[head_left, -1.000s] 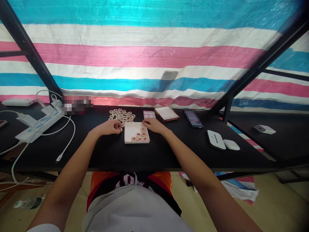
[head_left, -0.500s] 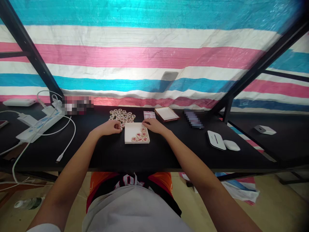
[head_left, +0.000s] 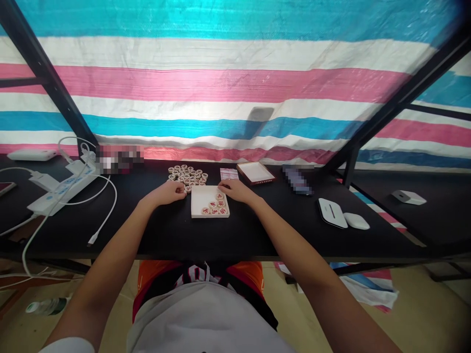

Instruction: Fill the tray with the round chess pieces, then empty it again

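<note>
A shallow white box [head_left: 200, 198] sits on the black table in front of me, with several round Chinese chess pieces [head_left: 214, 211] marked in red along its near and right sides. My right hand [head_left: 234, 189] is closed at the box's far right corner, fingertips on the rim beside the topmost piece. My left hand [head_left: 170, 192] is closed just left of the box, with a pale piece edge showing at its fingertips. Beyond that hand lies a loose cluster of Chinese chess pieces [head_left: 187, 172], partly hidden by my fingers.
Behind the box are a pink-and-white printed card [head_left: 229, 174] and the box lid [head_left: 256, 173]. A blurred phone-like object [head_left: 298, 180], a white flat device [head_left: 331, 213] and a white mouse-shaped item [head_left: 356, 221] lie rightward. A power strip [head_left: 61, 191] with cables occupies the left.
The view has shifted very slightly. Both hands, the box and the pieces in it keep nearly the same positions.
</note>
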Action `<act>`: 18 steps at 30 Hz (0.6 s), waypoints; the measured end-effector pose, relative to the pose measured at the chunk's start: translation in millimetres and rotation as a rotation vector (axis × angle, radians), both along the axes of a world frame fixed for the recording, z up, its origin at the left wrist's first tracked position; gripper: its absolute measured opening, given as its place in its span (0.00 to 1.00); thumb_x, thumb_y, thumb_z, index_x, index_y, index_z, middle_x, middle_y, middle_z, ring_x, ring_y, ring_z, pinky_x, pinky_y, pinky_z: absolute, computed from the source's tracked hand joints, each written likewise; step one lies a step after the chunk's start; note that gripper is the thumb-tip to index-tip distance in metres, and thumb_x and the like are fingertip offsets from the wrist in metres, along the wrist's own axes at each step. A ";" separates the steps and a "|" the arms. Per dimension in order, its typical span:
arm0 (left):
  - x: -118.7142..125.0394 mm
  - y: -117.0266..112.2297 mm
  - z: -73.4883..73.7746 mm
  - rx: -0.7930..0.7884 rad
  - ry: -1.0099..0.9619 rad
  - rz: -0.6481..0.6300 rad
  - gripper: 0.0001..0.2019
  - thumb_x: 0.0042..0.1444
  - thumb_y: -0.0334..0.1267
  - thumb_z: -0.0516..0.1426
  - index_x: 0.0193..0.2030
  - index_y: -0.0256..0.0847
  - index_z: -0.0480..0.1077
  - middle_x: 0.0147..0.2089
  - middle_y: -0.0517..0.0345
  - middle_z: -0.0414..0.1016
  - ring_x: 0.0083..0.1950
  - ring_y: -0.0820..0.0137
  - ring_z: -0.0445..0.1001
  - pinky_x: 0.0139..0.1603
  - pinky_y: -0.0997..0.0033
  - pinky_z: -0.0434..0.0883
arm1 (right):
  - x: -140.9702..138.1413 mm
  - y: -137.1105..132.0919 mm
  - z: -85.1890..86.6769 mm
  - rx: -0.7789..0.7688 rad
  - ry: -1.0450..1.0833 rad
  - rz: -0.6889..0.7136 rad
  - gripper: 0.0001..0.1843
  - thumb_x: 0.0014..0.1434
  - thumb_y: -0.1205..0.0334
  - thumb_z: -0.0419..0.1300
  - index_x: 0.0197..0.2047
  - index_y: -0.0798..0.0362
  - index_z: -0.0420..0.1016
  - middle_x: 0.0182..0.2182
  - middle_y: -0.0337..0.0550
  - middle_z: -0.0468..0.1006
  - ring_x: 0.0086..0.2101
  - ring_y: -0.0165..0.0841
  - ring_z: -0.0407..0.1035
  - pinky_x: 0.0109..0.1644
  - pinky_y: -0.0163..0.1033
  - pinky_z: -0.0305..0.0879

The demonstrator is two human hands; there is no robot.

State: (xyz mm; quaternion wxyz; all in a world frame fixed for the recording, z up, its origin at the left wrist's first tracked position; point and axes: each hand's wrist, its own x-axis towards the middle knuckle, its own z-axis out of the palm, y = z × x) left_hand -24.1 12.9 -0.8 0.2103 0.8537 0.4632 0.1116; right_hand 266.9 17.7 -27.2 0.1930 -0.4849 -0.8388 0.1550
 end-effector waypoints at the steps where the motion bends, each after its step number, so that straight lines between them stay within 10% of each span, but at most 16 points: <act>1: -0.1 0.1 -0.2 0.009 0.001 0.002 0.13 0.51 0.44 0.53 0.23 0.41 0.56 0.24 0.62 0.62 0.27 0.72 0.59 0.28 0.72 0.55 | 0.2 0.4 -0.6 0.001 0.000 0.001 0.13 0.63 0.61 0.52 0.41 0.55 0.77 0.36 0.45 0.79 0.35 0.33 0.69 0.38 0.35 0.58; 18: 29.1 -16.7 1.4 0.259 -0.034 -0.135 0.12 0.57 0.42 0.52 0.25 0.40 0.60 0.25 0.62 0.65 0.27 0.72 0.63 0.29 0.73 0.56 | 0.6 1.2 -2.0 0.002 0.015 0.008 0.13 0.63 0.60 0.52 0.40 0.55 0.77 0.36 0.45 0.79 0.34 0.32 0.69 0.38 0.35 0.58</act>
